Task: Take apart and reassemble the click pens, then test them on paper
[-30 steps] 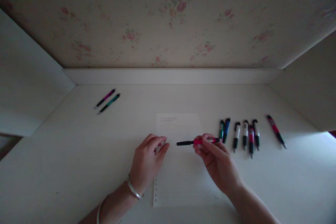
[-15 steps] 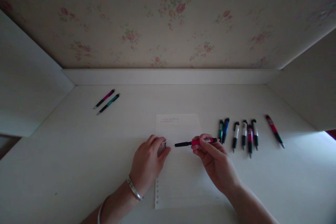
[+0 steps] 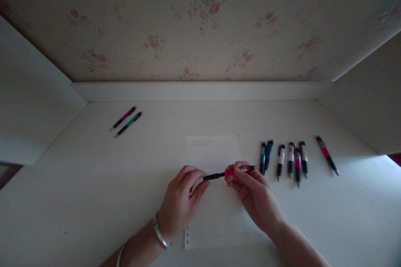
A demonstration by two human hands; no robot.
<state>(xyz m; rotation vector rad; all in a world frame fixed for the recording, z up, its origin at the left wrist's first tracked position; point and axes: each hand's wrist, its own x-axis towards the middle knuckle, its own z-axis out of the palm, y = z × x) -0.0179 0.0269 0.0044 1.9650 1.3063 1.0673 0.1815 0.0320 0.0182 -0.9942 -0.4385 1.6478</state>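
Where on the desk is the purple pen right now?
In the head view, the purple pen lies toward the back left of the white desk, alongside a teal pen and beyond the person's left hand.

A ballpoint-style pen [image 3: 230, 172], slim and straight, is held just below and right of the frame's center. Its middle is bright pinkish red, its long front section is matte black, and its rear end is black too, with a small pale patch on the barrel. It lies almost level across the picture, front end pointing left and dipping slightly, rear end a little higher on the right. The thumb and fingers of the right grip [image 3: 257, 196] wrap the red barrel; the left grip [image 3: 178, 196] meets the front end, hiding its point.
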